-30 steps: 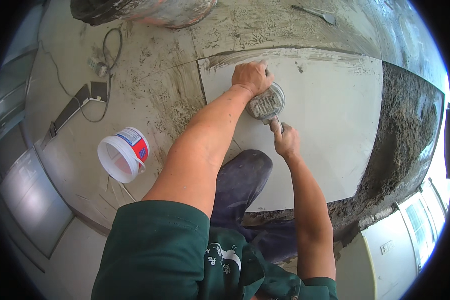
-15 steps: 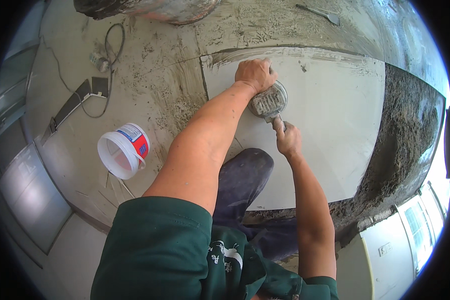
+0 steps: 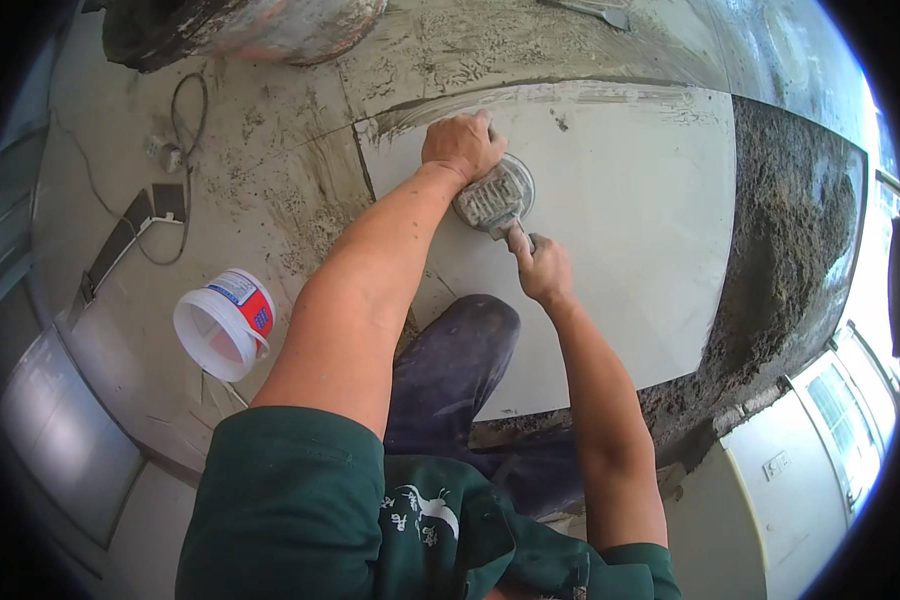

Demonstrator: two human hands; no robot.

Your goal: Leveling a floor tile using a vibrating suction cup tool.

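Note:
A large white tile [image 3: 630, 230] lies in front of me. On its left part sits a tile vibrator [image 3: 494, 197], grey, crusted with dried mortar, with a round pad against the tile. My left hand [image 3: 464, 146] closes round the far side of the tool, its grip mostly hidden under the fingers. Nearer me, my right hand [image 3: 543, 266] is wrapped round the short handle that sticks out toward my body. My knee [image 3: 460, 340] in dark trousers is by the tile's near left edge.
Right of the tile runs a bed of dark, rough mortar [image 3: 790, 240]. A white bucket [image 3: 210, 335] with a red and blue label stands at left. Beyond it lie a cable [image 3: 177, 130] and dark tile strips [image 3: 120, 235]. A mortar-stained tub [image 3: 260, 30] and a trowel-like tool [image 3: 600, 14] are far.
The whole picture has shifted left and turned slightly. Both hands keep their grip, and the vibrator stays at about the same place on the tile.

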